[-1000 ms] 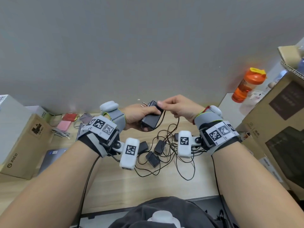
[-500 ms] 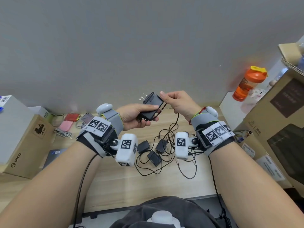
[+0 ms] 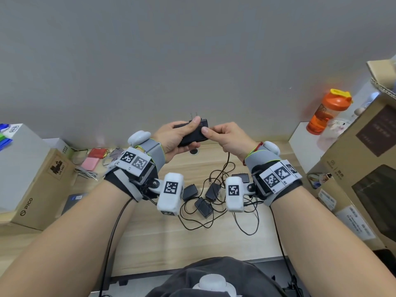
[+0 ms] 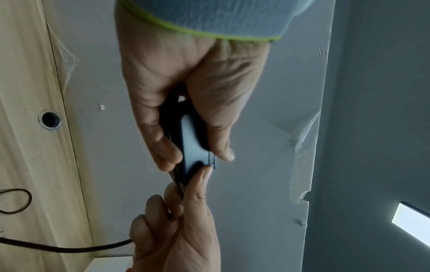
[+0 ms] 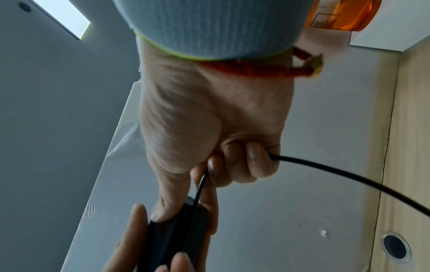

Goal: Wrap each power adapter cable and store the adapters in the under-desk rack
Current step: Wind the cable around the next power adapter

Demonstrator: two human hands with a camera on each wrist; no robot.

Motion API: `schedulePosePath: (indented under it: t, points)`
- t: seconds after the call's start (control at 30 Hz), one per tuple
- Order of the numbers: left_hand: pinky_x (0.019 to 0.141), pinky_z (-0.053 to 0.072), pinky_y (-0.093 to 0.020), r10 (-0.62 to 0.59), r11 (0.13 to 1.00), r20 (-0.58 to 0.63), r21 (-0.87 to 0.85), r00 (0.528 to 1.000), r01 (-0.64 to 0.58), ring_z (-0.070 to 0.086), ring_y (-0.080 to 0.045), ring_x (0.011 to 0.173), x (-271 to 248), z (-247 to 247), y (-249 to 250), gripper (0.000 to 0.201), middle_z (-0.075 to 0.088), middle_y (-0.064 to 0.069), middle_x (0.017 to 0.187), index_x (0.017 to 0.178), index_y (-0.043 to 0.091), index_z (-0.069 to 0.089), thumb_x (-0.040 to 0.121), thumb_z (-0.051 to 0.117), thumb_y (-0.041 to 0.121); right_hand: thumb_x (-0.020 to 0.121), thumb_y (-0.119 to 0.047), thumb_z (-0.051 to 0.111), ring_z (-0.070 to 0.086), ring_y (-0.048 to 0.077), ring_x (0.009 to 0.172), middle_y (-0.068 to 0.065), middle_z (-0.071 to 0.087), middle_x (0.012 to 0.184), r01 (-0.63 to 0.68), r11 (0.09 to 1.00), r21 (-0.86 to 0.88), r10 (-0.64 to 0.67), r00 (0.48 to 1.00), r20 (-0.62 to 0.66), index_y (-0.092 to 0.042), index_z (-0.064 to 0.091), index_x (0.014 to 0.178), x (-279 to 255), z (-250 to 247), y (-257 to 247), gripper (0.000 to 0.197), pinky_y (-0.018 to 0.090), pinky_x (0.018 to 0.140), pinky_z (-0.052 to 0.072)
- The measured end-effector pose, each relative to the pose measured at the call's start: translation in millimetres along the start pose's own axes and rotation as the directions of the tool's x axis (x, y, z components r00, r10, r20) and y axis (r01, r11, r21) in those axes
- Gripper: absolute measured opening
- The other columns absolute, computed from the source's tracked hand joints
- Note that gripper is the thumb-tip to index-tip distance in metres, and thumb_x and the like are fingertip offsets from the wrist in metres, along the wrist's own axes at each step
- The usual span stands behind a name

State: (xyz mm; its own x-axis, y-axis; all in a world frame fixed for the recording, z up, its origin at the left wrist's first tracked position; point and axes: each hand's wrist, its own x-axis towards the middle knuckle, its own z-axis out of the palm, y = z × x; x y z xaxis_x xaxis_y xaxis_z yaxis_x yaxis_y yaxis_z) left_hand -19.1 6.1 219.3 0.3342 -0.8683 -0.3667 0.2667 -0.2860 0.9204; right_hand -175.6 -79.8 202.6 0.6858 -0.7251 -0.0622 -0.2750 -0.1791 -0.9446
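The left hand (image 3: 171,138) clasps the black adapter (image 3: 192,133) raised above the desk (image 3: 150,228), thumb on top; the right hand (image 3: 227,138) pinches its cable (image 5: 325,171) against the body; half a second ago that hand held the cable clear of the adapter, so the first turn looks begun; other adapters (image 3: 203,206) lie tangled below, unwrapped; the rack is not visible

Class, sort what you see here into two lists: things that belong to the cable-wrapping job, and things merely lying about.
Job:
held adapter
its cable
left hand
right hand
adapters on the desk

Lying about:
orange bottle
cardboard box
pink case
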Motion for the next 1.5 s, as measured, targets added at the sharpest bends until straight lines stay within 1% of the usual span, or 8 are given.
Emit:
schedulePosePath:
  t: [0.3,0.43,0.6,0.9,1.03,1.17,1.3,1.5]
  points:
    - [0.059,0.058,-0.026,0.043,0.987,-0.147,0.161,0.988,-0.019,0.071,-0.026,0.063,4,-19,-2,0.049,0.074,-0.016,0.098,0.108,0.003,0.066,0.071,0.087,0.027,0.086,-0.030,0.074,0.030,0.004,0.048,-0.005,0.043,0.056,0.023,0.991,-0.132,-0.016,0.998,0.055,-0.011,0.076,0.084,0,-17,4,0.020,0.016,0.048,0.027]
    - [0.052,0.058,-0.027,0.046,0.956,-0.131,0.294,0.990,-0.005,0.070,-0.024,0.061,5,-16,-10,0.050,0.072,-0.017,0.097,0.107,-0.001,0.067,0.068,0.088,0.023,0.086,-0.031,0.074,0.030,0.004,0.048,-0.009,0.039,0.053,0.084,0.986,-0.143,-0.077,0.995,0.060,-0.007,0.068,0.072,2,-20,-9,0.028,0.016,0.048,0.026]
    - [0.065,0.062,-0.035,-0.009,0.916,-0.025,0.401,1.000,0.018,0.069,-0.027,0.063,0,-10,-14,0.040,0.071,-0.018,0.091,0.098,0.001,0.069,0.068,0.088,0.022,0.088,-0.030,0.072,0.037,0.004,0.053,-0.004,0.049,0.061,0.130,0.987,-0.095,-0.133,0.991,-0.025,-0.006,0.068,0.077,10,-25,-19,0.026,0.015,0.052,0.031]
    - [0.053,0.054,-0.022,-0.020,0.929,0.114,0.369,0.993,-0.023,0.065,-0.021,0.056,-10,-1,-2,0.042,0.069,-0.011,0.084,0.107,0.000,0.066,0.072,0.084,0.017,0.092,-0.026,0.067,0.032,0.001,0.043,-0.016,0.045,0.046,0.111,0.993,-0.028,-0.112,0.992,-0.053,-0.010,0.066,0.075,19,-14,-2,0.023,0.014,0.047,0.028]
    - [0.052,0.053,-0.021,0.007,0.941,0.128,0.335,0.992,-0.050,0.065,-0.020,0.055,-12,0,-1,0.038,0.069,-0.009,0.083,0.106,0.001,0.068,0.073,0.082,0.012,0.094,-0.027,0.065,0.032,0.003,0.045,-0.009,0.047,0.053,0.085,0.996,-0.001,-0.085,0.995,-0.044,-0.013,0.065,0.071,20,-6,4,0.027,0.017,0.048,0.028]
    - [0.050,0.051,-0.019,0.024,0.959,0.120,0.279,0.992,-0.057,0.061,-0.018,0.050,-11,1,1,0.024,0.066,-0.008,0.078,0.094,0.005,0.067,0.075,0.080,0.010,0.098,-0.026,0.058,0.022,0.012,0.047,0.002,0.033,0.055,0.006,0.997,0.083,-0.004,1.000,-0.018,-0.023,0.064,0.059,19,6,9,0.039,0.026,0.047,0.017]
    - [0.050,0.048,-0.018,0.040,0.990,0.075,0.130,0.996,-0.050,0.056,-0.016,0.050,-7,1,3,0.032,0.065,-0.009,0.079,0.106,-0.001,0.064,0.080,0.076,0.013,0.099,-0.006,0.049,0.028,0.003,0.037,-0.010,0.038,0.043,-0.036,0.997,0.069,0.034,0.999,0.021,-0.012,0.063,0.078,13,16,12,0.026,0.019,0.042,0.019]
    - [0.052,0.050,-0.018,0.113,0.994,-0.102,0.021,0.988,-0.111,0.056,-0.016,0.052,3,-4,5,0.028,0.066,-0.007,0.073,0.095,0.002,0.063,0.079,0.079,0.017,0.102,-0.022,0.051,0.042,-0.002,0.040,-0.019,0.049,0.045,0.025,0.997,-0.069,-0.015,0.990,0.139,-0.002,0.072,0.104,1,19,5,0.029,0.006,0.045,0.032]
